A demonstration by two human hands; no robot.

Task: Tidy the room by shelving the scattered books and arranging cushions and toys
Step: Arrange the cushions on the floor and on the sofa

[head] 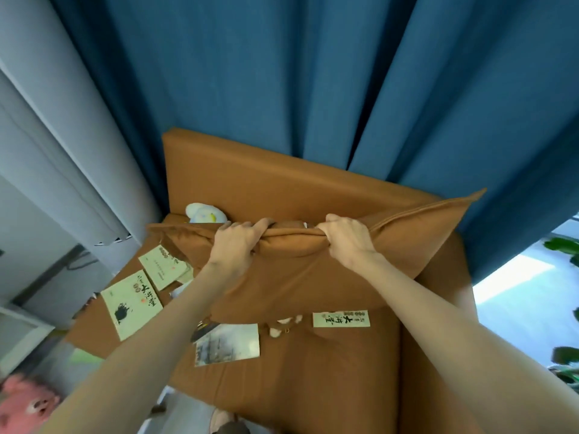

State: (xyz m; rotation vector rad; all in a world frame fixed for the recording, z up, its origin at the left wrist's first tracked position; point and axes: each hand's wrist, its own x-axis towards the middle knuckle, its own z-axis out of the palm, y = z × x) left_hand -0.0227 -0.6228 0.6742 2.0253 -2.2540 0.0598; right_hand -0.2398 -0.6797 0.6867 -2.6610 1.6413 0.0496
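Observation:
A brown cushion (300, 277) is held up over the seat of a brown sofa (313, 371). My left hand (235, 242) and my right hand (347, 239) both grip its bunched top edge. Several cream-covered books lie scattered on the seat: one at the left (131, 305), another behind it (163, 264), one at the right (341, 318), and a picture-covered book (227, 344) in the middle. A white plush toy (203, 212) sits against the backrest. A brown plush toy (282, 327) peeks out under the cushion, mostly hidden.
Blue curtains (282, 89) hang behind the sofa backrest (250, 170), with grey curtains (47, 151) to the left. A pink plush toy (25, 402) lies on the floor at bottom left. Green plant leaves (564, 249) show at the right edge.

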